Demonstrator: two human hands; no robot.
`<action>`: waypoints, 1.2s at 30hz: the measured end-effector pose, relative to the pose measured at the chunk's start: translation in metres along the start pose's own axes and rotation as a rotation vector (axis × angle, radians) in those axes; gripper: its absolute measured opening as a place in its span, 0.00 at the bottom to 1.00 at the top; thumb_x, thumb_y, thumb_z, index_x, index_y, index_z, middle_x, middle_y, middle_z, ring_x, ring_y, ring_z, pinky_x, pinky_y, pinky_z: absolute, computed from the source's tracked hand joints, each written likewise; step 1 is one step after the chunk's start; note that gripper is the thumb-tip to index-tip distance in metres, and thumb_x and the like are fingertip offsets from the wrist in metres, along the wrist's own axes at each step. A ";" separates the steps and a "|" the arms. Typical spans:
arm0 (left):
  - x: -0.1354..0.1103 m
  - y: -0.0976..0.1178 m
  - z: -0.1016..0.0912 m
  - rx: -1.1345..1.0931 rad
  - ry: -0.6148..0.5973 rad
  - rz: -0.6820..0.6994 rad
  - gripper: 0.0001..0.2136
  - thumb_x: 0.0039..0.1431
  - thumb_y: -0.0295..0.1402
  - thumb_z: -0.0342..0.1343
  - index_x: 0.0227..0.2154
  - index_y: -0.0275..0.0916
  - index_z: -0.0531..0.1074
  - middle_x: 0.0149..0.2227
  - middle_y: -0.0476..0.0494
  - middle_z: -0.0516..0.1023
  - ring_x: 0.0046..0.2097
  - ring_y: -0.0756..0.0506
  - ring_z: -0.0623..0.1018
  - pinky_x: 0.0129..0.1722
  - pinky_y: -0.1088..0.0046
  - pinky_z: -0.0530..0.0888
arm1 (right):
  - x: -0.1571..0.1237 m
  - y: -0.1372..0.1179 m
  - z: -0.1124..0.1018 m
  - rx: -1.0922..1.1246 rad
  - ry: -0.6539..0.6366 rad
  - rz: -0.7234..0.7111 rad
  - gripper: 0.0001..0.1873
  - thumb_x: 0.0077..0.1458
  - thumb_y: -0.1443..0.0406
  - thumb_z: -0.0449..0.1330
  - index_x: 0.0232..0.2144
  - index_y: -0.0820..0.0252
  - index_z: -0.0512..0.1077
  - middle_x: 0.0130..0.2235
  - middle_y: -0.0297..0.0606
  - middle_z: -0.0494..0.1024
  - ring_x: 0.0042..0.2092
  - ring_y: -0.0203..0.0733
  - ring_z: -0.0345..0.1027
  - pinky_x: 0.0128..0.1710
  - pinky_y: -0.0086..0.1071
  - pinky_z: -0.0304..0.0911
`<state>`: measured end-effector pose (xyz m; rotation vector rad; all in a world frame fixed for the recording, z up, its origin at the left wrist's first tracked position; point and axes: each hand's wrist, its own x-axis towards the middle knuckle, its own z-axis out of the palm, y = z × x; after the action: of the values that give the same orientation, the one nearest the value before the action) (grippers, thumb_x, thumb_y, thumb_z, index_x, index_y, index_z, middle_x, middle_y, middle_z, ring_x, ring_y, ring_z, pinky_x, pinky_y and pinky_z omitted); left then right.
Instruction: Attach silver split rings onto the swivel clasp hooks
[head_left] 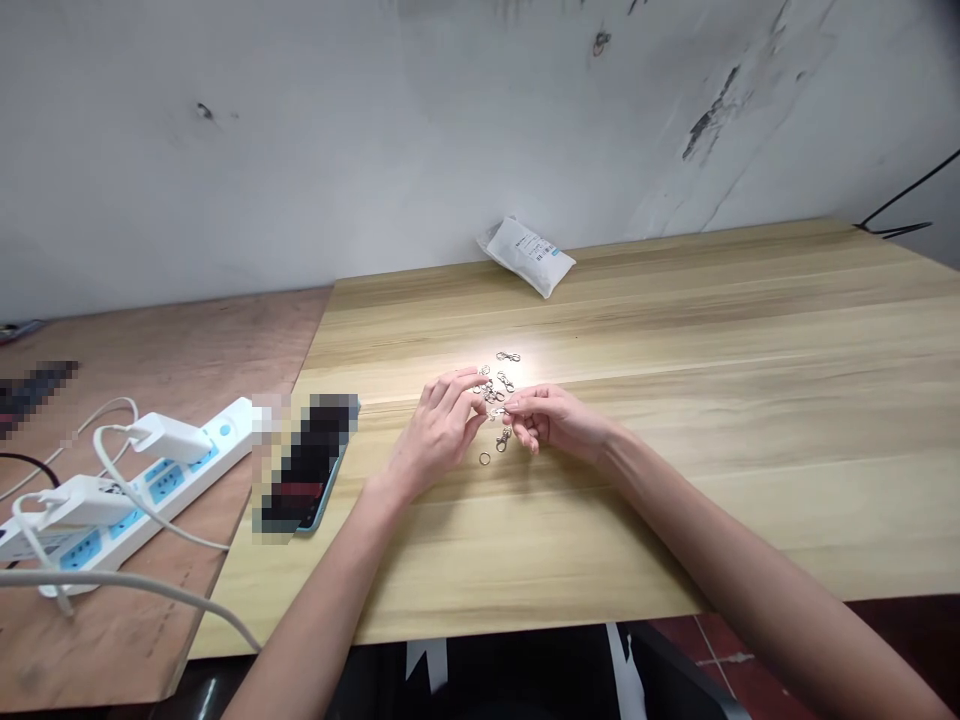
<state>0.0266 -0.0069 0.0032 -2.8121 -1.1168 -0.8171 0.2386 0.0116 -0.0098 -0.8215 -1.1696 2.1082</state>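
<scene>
Right hand (551, 418) pinches one clasp (502, 437), left hand (439, 425) seemingly gripping it too; one ring (484, 459) at 6 o'clock, heap (496, 380) at 12

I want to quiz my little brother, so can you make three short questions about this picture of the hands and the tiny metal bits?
1. True or false: the white packet lies near the wall.
2. What lies on the table beside the left hand? A phone, B cup, C scissors.
3. Fill in: the left hand and right hand meet at a pile of small ____ clasps.
Key: 1 true; 2 A; 3 metal.
</scene>
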 end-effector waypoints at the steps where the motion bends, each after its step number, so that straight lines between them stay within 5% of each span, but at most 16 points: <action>1: 0.000 0.001 0.001 0.007 -0.001 0.014 0.04 0.66 0.26 0.48 0.38 0.39 0.66 0.55 0.37 0.71 0.61 0.39 0.66 0.58 0.58 0.65 | 0.000 0.000 0.001 0.011 -0.002 -0.009 0.15 0.53 0.57 0.65 0.29 0.66 0.75 0.20 0.34 0.74 0.19 0.30 0.65 0.20 0.23 0.61; 5: 0.001 -0.001 0.001 -0.023 -0.021 0.010 0.04 0.66 0.27 0.48 0.38 0.38 0.67 0.54 0.37 0.72 0.60 0.40 0.67 0.57 0.57 0.65 | -0.001 -0.004 0.004 -0.111 0.034 -0.083 0.17 0.54 0.54 0.64 0.32 0.65 0.75 0.20 0.33 0.73 0.20 0.30 0.64 0.21 0.25 0.59; 10: -0.003 -0.016 -0.011 -0.221 -0.202 -0.095 0.03 0.66 0.30 0.50 0.37 0.39 0.68 0.48 0.41 0.74 0.54 0.42 0.70 0.52 0.59 0.68 | -0.005 -0.006 -0.003 -0.660 0.168 -0.245 0.18 0.56 0.54 0.61 0.25 0.63 0.72 0.20 0.30 0.68 0.22 0.30 0.55 0.23 0.27 0.51; 15: -0.008 -0.021 -0.017 -0.422 -0.385 -0.112 0.02 0.61 0.28 0.54 0.33 0.40 0.70 0.44 0.45 0.73 0.49 0.44 0.71 0.51 0.61 0.69 | -0.008 -0.008 -0.007 -0.932 0.011 -0.235 0.14 0.58 0.58 0.58 0.29 0.61 0.76 0.25 0.33 0.71 0.27 0.33 0.57 0.26 0.29 0.51; 23: -0.010 -0.020 -0.020 -0.519 -0.461 -0.292 0.04 0.60 0.33 0.57 0.37 0.41 0.72 0.38 0.46 0.73 0.38 0.47 0.72 0.38 0.68 0.71 | -0.009 -0.006 -0.009 -1.083 0.057 -0.287 0.14 0.52 0.56 0.64 0.35 0.60 0.75 0.23 0.28 0.66 0.25 0.32 0.56 0.26 0.28 0.49; 28: -0.012 -0.030 -0.027 -0.548 -0.480 -0.409 0.07 0.61 0.36 0.55 0.38 0.40 0.72 0.32 0.47 0.73 0.33 0.48 0.71 0.33 0.71 0.70 | -0.010 0.005 0.014 -1.280 -0.026 -0.397 0.16 0.53 0.55 0.64 0.39 0.59 0.75 0.25 0.31 0.70 0.27 0.33 0.59 0.27 0.29 0.50; 33: -0.035 -0.023 -0.043 -0.442 -0.491 -0.400 0.17 0.59 0.45 0.57 0.46 0.43 0.70 0.45 0.42 0.73 0.45 0.43 0.74 0.43 0.64 0.74 | -0.007 0.026 0.047 -1.499 -0.036 -0.497 0.21 0.52 0.50 0.64 0.39 0.60 0.76 0.36 0.40 0.77 0.27 0.33 0.58 0.25 0.30 0.45; 36: -0.066 -0.004 -0.043 -0.239 -0.410 -0.341 0.25 0.57 0.49 0.58 0.55 0.46 0.66 0.59 0.40 0.65 0.60 0.37 0.66 0.56 0.56 0.69 | -0.005 0.031 0.050 -1.551 -0.012 -0.509 0.11 0.57 0.57 0.61 0.34 0.59 0.77 0.33 0.37 0.75 0.25 0.31 0.56 0.24 0.30 0.43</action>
<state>-0.0363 -0.0540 0.0084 -3.1280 -1.6947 -0.4073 0.1990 -0.0318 -0.0145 -0.8839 -2.6223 0.4944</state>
